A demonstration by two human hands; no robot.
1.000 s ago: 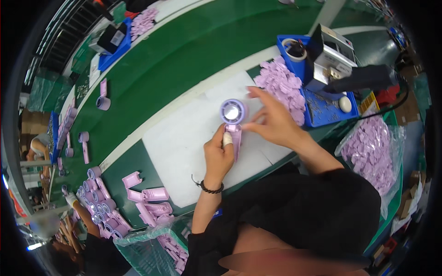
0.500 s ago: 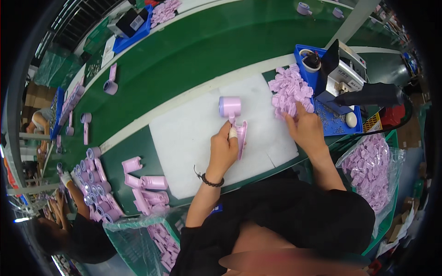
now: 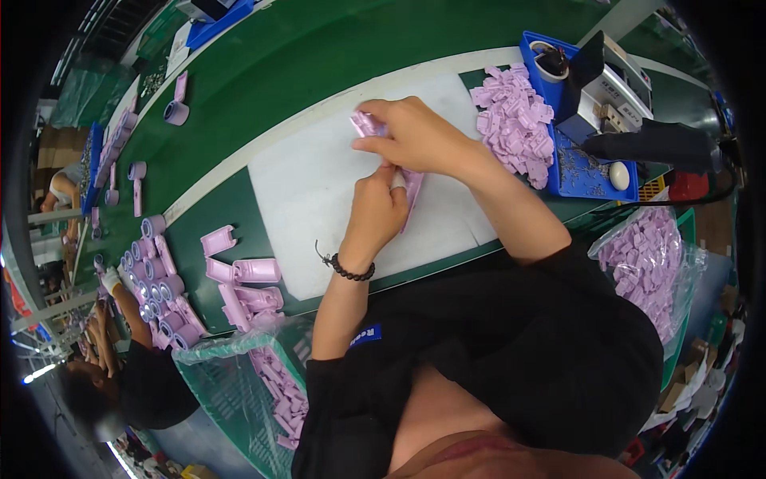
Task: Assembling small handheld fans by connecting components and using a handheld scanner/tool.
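Over the white mat [image 3: 307, 211], my left hand [image 3: 375, 209] grips a pink plastic housing [image 3: 412, 195] by its handle. A pale wrap covers one of its fingers. My right hand [image 3: 415, 136] is closed around the housing's far end, where a bit of pink shows between thumb and fingers. The fingers hide most of the round head, and I cannot tell if a small part is also in them. To the right lies a heap of small pink plastic pieces [image 3: 515, 128].
A blue tray [image 3: 568, 190] with screws stands at the right, beside a black tool [image 3: 654, 146]. Pink half shells [image 3: 257, 271] and stacked round-headed housings [image 3: 163, 286] lie at left, near a co-worker [image 3: 155, 391]. Crates with bagged pink parts [image 3: 646, 259] flank me.
My right hand has left the heap of small pink pieces and moved left onto the housing's head. My left hand keeps its hold on the handle. The whole view has shifted slightly.
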